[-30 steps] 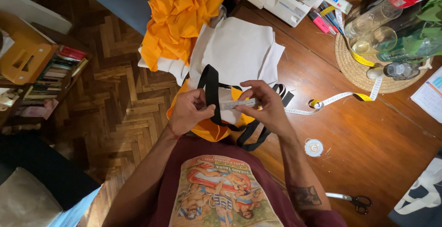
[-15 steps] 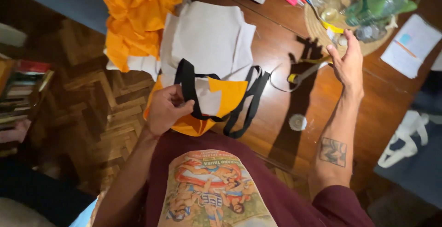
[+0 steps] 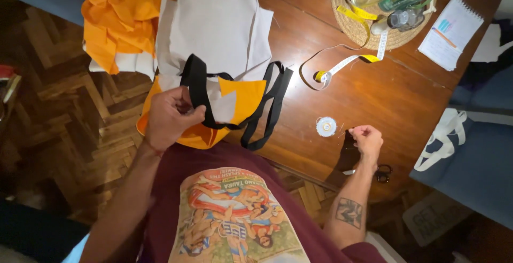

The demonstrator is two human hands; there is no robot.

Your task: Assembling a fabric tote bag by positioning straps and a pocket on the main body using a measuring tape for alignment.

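Observation:
My left hand (image 3: 170, 118) grips the edge of an orange fabric bag (image 3: 241, 95) where a black strap (image 3: 276, 98) crosses it, at the near edge of the wooden table (image 3: 385, 97). A pale fabric patch lies on the bag by my thumb. My right hand (image 3: 367, 139) rests low on the table to the right. Its fingertips are pinched together beside a small white round spool (image 3: 326, 126). Whatever is between the fingers is too small to make out. Black-handled scissors (image 3: 380, 174) lie just below that hand.
Cream fabric pieces (image 3: 220, 22) and a heap of orange cloth (image 3: 120, 12) lie beyond the bag. A measuring tape (image 3: 348, 63) trails from a woven mat (image 3: 374, 33) with glass items. A notepad (image 3: 450, 32) sits far right, with a blue chair (image 3: 475, 167) beside the table.
My right hand left the bag, reached out to the woven mat, then came back down beside the white spool. My left hand stayed on the bag throughout.

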